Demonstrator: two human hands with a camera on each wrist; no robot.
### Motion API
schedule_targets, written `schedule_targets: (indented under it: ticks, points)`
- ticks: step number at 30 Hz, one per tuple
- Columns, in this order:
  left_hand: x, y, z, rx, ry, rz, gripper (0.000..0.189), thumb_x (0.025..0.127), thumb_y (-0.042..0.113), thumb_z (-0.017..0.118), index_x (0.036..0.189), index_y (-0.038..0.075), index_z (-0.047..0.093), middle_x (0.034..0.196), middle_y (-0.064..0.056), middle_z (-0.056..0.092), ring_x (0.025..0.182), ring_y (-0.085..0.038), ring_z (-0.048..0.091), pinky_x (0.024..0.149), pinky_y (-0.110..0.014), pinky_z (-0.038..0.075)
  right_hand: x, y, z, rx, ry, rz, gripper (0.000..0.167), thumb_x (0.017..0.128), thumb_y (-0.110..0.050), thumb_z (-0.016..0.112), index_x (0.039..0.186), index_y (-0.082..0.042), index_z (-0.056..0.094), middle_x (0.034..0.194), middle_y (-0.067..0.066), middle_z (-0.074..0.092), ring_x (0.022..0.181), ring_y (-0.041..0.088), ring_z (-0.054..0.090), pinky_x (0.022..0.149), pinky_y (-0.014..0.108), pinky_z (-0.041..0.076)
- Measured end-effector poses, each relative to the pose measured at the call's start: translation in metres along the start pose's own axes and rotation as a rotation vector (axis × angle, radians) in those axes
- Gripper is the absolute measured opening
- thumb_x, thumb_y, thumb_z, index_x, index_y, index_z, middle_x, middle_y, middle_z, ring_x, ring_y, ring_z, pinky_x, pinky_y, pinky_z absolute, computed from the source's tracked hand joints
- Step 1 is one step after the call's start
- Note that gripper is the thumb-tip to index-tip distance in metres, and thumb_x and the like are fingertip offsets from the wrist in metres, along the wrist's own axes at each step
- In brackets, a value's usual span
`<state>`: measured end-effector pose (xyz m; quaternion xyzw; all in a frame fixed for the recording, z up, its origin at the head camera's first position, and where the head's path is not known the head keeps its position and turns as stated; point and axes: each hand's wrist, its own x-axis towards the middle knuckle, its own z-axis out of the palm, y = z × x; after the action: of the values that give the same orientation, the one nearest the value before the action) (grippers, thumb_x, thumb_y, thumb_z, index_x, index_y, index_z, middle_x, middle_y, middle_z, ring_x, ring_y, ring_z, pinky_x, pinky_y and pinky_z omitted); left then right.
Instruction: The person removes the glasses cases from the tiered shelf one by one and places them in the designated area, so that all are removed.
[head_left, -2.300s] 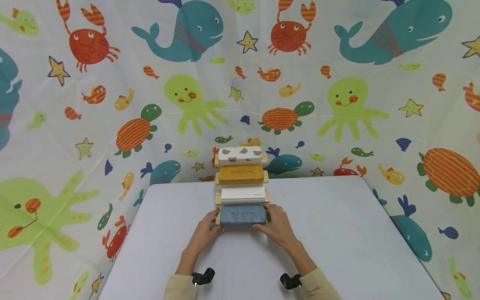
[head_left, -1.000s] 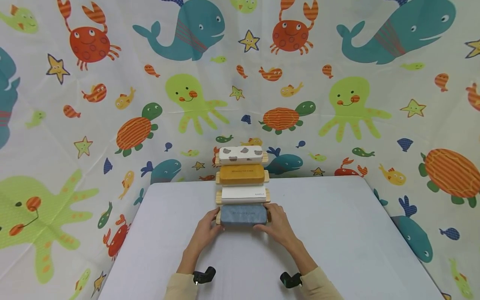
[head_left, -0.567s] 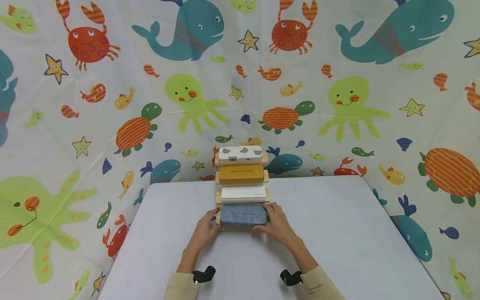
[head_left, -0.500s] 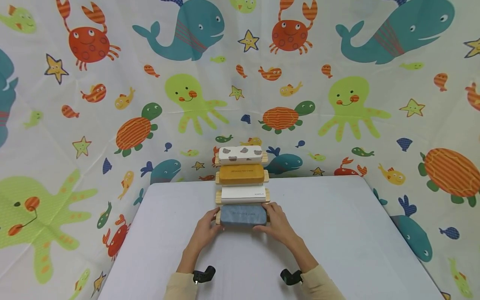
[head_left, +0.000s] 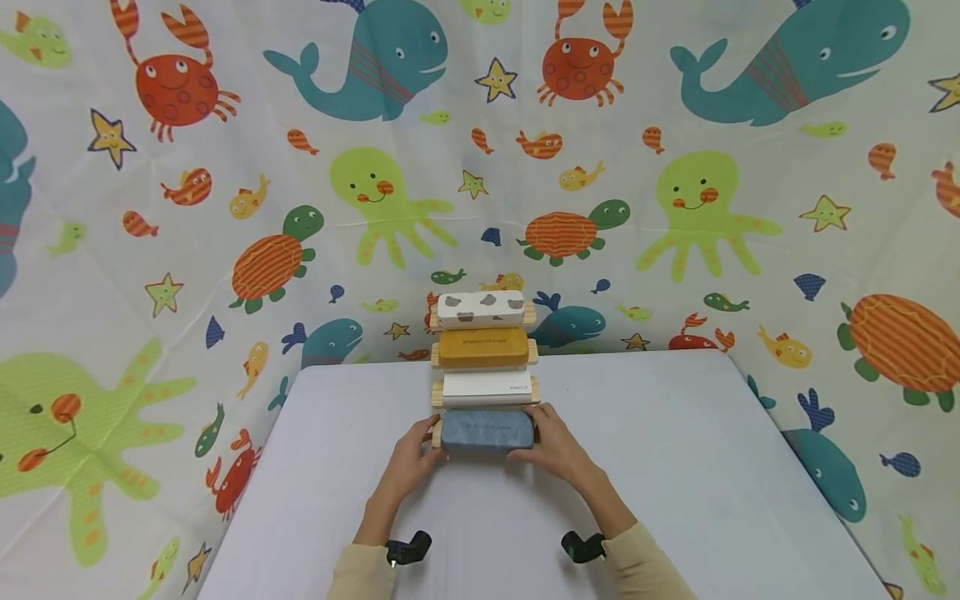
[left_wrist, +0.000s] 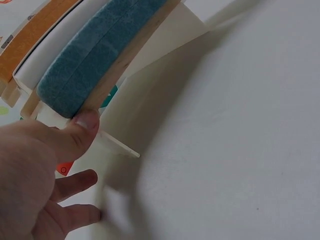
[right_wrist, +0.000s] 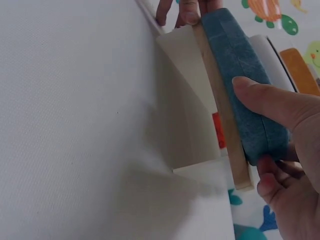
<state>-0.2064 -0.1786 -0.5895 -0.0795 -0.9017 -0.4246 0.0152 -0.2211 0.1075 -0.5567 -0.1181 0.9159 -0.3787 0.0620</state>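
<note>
A blue glasses case [head_left: 487, 430] lies on the lowest wooden strip of a tiered rack [left_wrist: 107, 85]. My right hand [head_left: 555, 444] grips the case's right end; in the right wrist view its thumb [right_wrist: 265, 97] lies across the blue front and the fingers curl round the end. At the other end, my left hand [head_left: 409, 458] holds the left tip of the wooden strip, its thumb [left_wrist: 80, 132] against the wood just beside the case's corner. The left index finger is mostly hidden behind the rack; the other left fingers extend below it.
Behind the blue case, rising in steps, sit a white case [head_left: 486, 388], a mustard case [head_left: 483, 348] and a white case with grey-brown patches [head_left: 481, 309]. The rack stands on a white table [head_left: 645, 467] before a sea-animal print curtain [head_left: 465, 225].
The right hand's fingers have shifted very slightly up and left at the case's end. The cases, the rack and the left hand stay in place.
</note>
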Motion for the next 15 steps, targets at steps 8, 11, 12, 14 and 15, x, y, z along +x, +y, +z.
schedule_targets:
  ticks: [8,11,12,14,15]
  points:
    - [-0.0001,0.0006,0.0005,-0.004,-0.009,-0.037,0.066,0.088,0.009,0.076,0.147,0.004,0.047,0.146,-0.019,0.054,0.123,-0.037,0.062,0.106,-0.05,0.052,-0.0014,-0.0016,-0.0004,0.009,0.006,-0.005,0.092,0.073,-0.039,0.09,0.147,-0.006,0.047,0.137,0.012,0.05,0.116,0.022,0.056,0.103,0.042,0.055]
    - [-0.0003,0.0008,0.0007,-0.008,-0.01,-0.039,0.065,0.088,0.009,0.075,0.146,0.004,0.047,0.146,-0.019,0.054,0.123,-0.037,0.061,0.105,-0.05,0.052,-0.0021,-0.0011,-0.0003,0.019,0.012,-0.008,0.092,0.073,-0.04,0.09,0.147,-0.006,0.047,0.136,0.011,0.051,0.115,0.021,0.057,0.102,0.041,0.055]
    - [-0.0003,0.0008,0.0007,-0.01,-0.01,-0.039,0.065,0.088,0.009,0.075,0.146,0.004,0.047,0.146,-0.019,0.054,0.123,-0.037,0.061,0.105,-0.05,0.052,-0.0024,-0.001,-0.0004,0.017,0.014,-0.011,0.092,0.073,-0.04,0.089,0.147,-0.005,0.047,0.136,0.01,0.051,0.114,0.02,0.057,0.102,0.041,0.056]
    - [-0.0001,0.0008,0.0006,-0.011,-0.01,-0.037,0.064,0.088,0.009,0.075,0.146,0.004,0.047,0.146,-0.019,0.054,0.123,-0.038,0.061,0.105,-0.051,0.052,-0.0029,-0.0008,-0.0004,0.017,0.018,-0.018,0.092,0.073,-0.041,0.089,0.147,-0.005,0.047,0.135,0.01,0.051,0.113,0.019,0.057,0.101,0.04,0.056]
    - [0.0,0.0008,0.0006,-0.01,-0.01,-0.036,0.064,0.088,0.009,0.075,0.146,0.004,0.047,0.146,-0.019,0.054,0.123,-0.038,0.061,0.105,-0.051,0.052,-0.0032,-0.0007,-0.0006,0.017,0.022,-0.023,0.091,0.073,-0.041,0.089,0.146,-0.005,0.047,0.134,0.01,0.052,0.112,0.019,0.057,0.1,0.04,0.056]
